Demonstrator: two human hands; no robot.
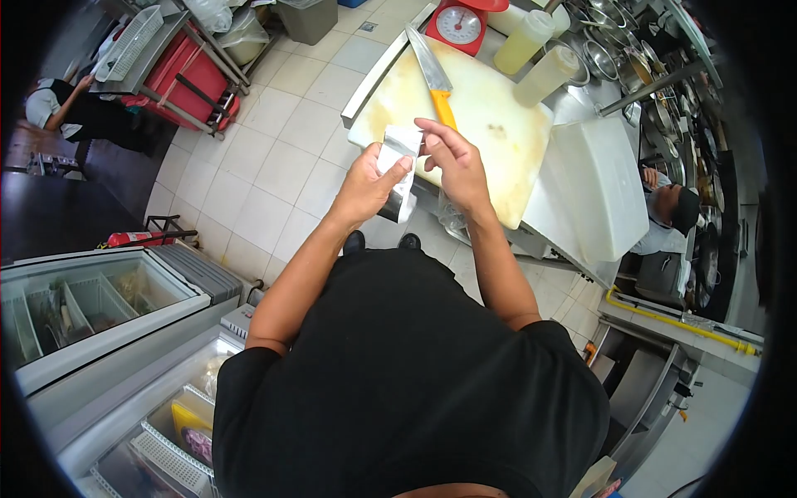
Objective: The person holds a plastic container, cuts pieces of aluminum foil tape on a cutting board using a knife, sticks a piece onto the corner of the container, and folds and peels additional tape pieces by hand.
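Note:
My left hand point(370, 187) is closed around a white strip of paper or film point(399, 148), its thumb pressed on the face. A lower part of the strip hangs below that hand, with a dark, shiny surface beside it; its exact kind cannot be made out. At the strip's upper right edge is my right hand point(462, 168), index finger stretched and the other fingers partly bent. Whether its fingertips touch the strip is unclear. Beyond both hands, a knife with a yellow handle point(444, 109) lies on a stained white cutting board point(506, 141).
A red scale point(458, 26) and two squeeze bottles point(525, 41) stand behind the board. To its right is a white plastic bin point(599, 187). Open-topped chillers point(108, 303) are at lower left. Other people point(668, 212) are at both sides.

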